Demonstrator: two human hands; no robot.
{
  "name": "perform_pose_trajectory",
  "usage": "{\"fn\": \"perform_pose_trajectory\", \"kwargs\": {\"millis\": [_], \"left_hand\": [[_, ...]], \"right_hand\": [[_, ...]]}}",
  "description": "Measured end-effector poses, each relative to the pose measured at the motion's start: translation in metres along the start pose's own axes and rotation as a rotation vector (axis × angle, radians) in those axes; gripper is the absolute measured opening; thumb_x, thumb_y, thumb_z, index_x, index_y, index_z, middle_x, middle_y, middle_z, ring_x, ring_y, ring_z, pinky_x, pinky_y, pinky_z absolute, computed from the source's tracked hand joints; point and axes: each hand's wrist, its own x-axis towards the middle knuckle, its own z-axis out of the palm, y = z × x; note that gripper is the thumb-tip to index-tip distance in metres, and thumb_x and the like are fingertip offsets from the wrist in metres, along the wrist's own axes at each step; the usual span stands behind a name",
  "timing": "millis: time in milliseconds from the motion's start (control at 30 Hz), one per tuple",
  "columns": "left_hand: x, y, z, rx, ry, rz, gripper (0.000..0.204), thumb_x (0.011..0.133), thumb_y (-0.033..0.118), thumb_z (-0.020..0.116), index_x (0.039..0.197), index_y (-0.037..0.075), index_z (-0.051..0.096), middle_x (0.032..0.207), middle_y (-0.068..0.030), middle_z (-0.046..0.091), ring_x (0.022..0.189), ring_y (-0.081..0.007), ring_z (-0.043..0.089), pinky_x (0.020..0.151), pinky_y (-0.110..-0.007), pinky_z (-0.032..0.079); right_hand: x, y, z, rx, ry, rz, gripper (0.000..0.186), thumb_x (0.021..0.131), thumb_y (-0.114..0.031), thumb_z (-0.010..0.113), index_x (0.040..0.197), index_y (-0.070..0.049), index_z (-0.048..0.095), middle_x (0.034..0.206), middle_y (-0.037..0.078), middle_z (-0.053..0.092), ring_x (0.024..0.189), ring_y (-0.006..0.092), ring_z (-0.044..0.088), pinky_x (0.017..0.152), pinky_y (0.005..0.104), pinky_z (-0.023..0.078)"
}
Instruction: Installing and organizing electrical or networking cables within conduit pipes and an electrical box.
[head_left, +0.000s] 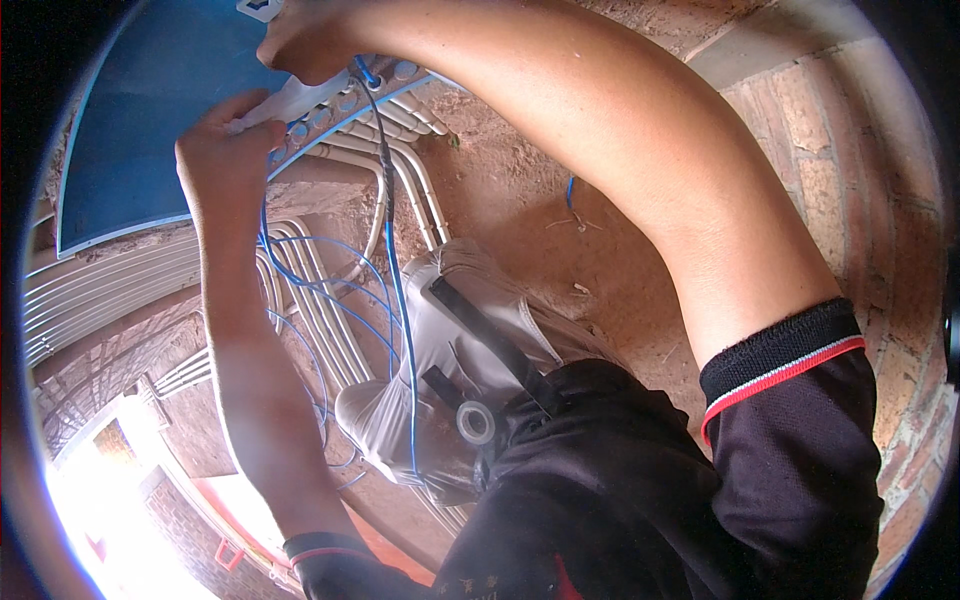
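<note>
Near the top, my left hand (225, 140) has its fingers closed on a whitish translucent strip (305, 96) along the inside edge of a blue metal box (140, 130). My right hand (305, 40) is at the strip's upper end, fingers curled; its fingertips are partly hidden, so what exactly they grip is unclear. Beside the strip, the box has a row of round fittings (348, 101) where white conduits (425, 185) meet it. Blue cables (400, 310) and a dark cable (378, 130) hang from there past my legs.
White conduits (110, 290) run along the ground at the left. A brick wall (890, 230) curves along the right. A tape roll (475, 422) hangs at my waist over grey trousers. A bright opening (100, 500) with red items is at lower left. Bare rough earth (530, 210) surrounds my legs.
</note>
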Motion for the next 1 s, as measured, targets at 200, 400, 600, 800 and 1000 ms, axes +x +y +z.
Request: {"fn": "perform_pose_trajectory", "kwargs": {"millis": [200,400,600,800,1000], "left_hand": [[0.004,0.002,-0.004,-0.039,-0.057,-0.007,0.046,0.073,-0.002,0.075,0.119,-0.004,0.073,0.107,-0.0168,0.075,0.090,-0.0201,0.072,0.080,-0.030,0.056],[0.001,0.018,-0.011,0.064,-0.061,-0.078,0.041,0.075,-0.001,0.078,0.116,-0.004,0.074,0.101,-0.0149,0.075,0.085,-0.0182,0.071,0.077,-0.029,0.056],[0.002,0.008,-0.012,0.072,-0.035,-0.014,0.036,0.077,0.003,0.079,0.112,-0.003,0.075,0.095,-0.0131,0.075,0.079,-0.0164,0.070,0.069,-0.028,0.055],[0.002,0.012,-0.012,0.098,-0.040,-0.007,0.033,0.077,0.003,0.079,0.109,-0.004,0.075,0.091,-0.0125,0.075,0.076,-0.0154,0.069,0.066,-0.028,0.054],[0.000,0.013,-0.013,0.144,-0.022,-0.009,0.034,0.075,0.004,0.080,0.108,-0.004,0.075,0.090,-0.0133,0.075,0.074,-0.0163,0.069,0.066,-0.028,0.053]], "right_hand": [[0.000,0.000,0.002,-0.032,0.022,-0.009,0.022,0.080,-0.014,0.064,0.095,-0.012,0.080,0.100,0.011,0.078,0.097,0.0292,0.074,0.080,0.0415,0.059],[-0.002,0.000,0.000,-0.068,0.005,-0.029,0.021,0.081,-0.016,0.065,0.096,-0.012,0.080,0.100,0.012,0.077,0.096,0.0284,0.075,0.080,0.0413,0.059],[-0.003,-0.003,-0.002,-0.055,0.004,-0.012,0.022,0.081,-0.015,0.066,0.098,-0.011,0.080,0.100,0.012,0.078,0.096,0.0286,0.075,0.080,0.0417,0.059],[-0.003,-0.002,-0.001,-0.067,-0.015,0.001,0.022,0.082,-0.016,0.066,0.100,-0.011,0.079,0.101,0.011,0.078,0.096,0.0288,0.075,0.081,0.0419,0.059],[-0.002,-0.002,0.000,-0.067,0.009,-0.011,0.022,0.081,-0.015,0.066,0.098,-0.010,0.080,0.101,0.012,0.078,0.097,0.0297,0.075,0.080,0.0420,0.059]]}}
